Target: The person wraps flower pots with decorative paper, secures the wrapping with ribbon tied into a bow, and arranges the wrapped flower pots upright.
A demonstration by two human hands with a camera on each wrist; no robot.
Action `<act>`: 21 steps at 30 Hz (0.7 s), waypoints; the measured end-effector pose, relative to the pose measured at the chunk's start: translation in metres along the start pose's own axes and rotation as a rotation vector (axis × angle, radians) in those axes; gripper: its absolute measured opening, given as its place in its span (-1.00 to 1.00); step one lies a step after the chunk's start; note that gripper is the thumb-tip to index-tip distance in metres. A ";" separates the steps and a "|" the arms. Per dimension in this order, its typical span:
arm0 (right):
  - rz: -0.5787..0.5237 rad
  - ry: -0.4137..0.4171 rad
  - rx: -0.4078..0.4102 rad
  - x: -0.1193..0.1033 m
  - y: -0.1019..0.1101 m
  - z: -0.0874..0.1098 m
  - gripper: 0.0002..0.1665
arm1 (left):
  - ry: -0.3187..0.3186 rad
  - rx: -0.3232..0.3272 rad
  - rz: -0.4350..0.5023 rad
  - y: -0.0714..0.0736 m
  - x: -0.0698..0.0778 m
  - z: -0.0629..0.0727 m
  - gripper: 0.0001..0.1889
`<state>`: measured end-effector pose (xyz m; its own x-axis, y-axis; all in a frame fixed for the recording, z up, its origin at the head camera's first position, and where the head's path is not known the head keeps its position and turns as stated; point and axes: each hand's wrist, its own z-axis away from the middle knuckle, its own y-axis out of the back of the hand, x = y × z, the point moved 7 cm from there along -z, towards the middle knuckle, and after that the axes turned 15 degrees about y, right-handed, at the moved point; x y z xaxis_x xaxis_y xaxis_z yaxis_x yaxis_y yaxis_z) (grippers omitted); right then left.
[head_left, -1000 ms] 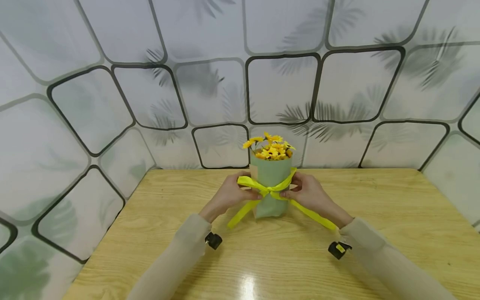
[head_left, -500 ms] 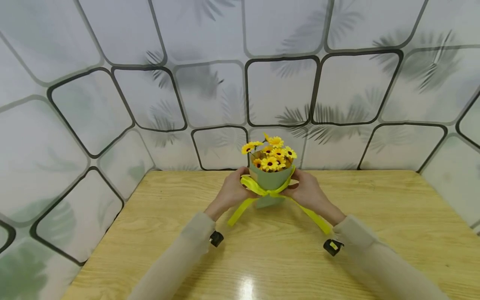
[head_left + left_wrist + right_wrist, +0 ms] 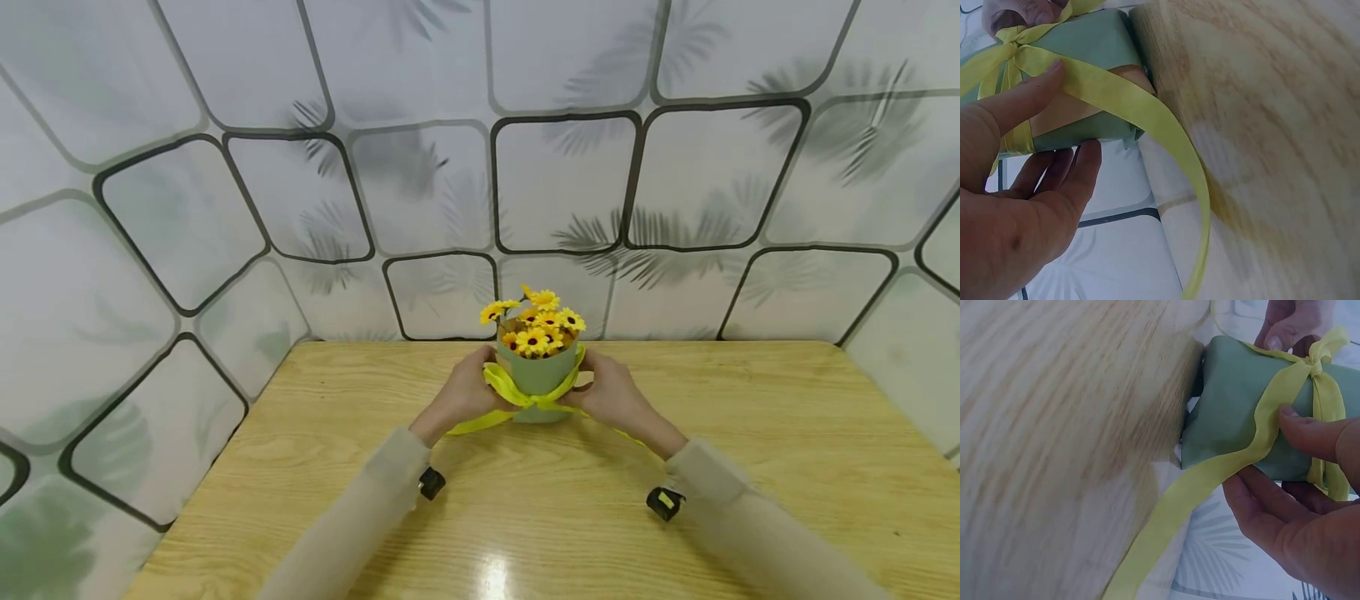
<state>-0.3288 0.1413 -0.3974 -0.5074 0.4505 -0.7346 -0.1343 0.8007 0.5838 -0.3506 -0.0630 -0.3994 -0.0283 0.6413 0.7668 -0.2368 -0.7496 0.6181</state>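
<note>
A small bouquet of yellow daisy-like flowers (image 3: pixel 536 329) stands in green wrapping paper (image 3: pixel 542 377), near the back of the table. Around the paper is tied a yellow ribbon (image 3: pixel 504 385), its bow at the front and its tails hanging to both sides. My left hand (image 3: pixel 468 387) grips the bouquet's left side, thumb at the front over the ribbon and fingers behind. From the right, my right hand (image 3: pixel 611 390) holds it the same way, its thumb on the ribbon (image 3: pixel 1266 425). In the left wrist view a tan paper strip (image 3: pixel 1066 115) shows on the wrapping.
The wooden table (image 3: pixel 420 517) reaches to a patterned curtain (image 3: pixel 442 292) close behind the bouquet. Another curtain panel (image 3: pixel 150 400) borders the left side. A small black camera (image 3: pixel 431 482) sits at the left wrist, and a second black camera (image 3: pixel 665 502) at the right.
The bouquet has tipped toward me, so the flower faces now show, and it sits slightly lower in view. Both hands moved with it. The ribbon tails have swung and lie flatter.
</note>
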 end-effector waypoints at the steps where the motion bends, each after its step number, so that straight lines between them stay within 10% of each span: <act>1: 0.010 0.002 -0.004 0.000 -0.001 0.000 -0.30 | 0.003 0.001 -0.011 0.000 -0.001 0.000 -0.33; 21: 0.105 -0.040 -0.078 0.009 -0.007 -0.004 -0.33 | 0.002 -0.005 -0.105 -0.006 -0.001 0.002 -0.47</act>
<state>-0.3357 0.1382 -0.4064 -0.4876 0.5468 -0.6806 -0.1490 0.7160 0.6820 -0.3476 -0.0595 -0.4033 -0.0052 0.7166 0.6974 -0.2436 -0.6773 0.6942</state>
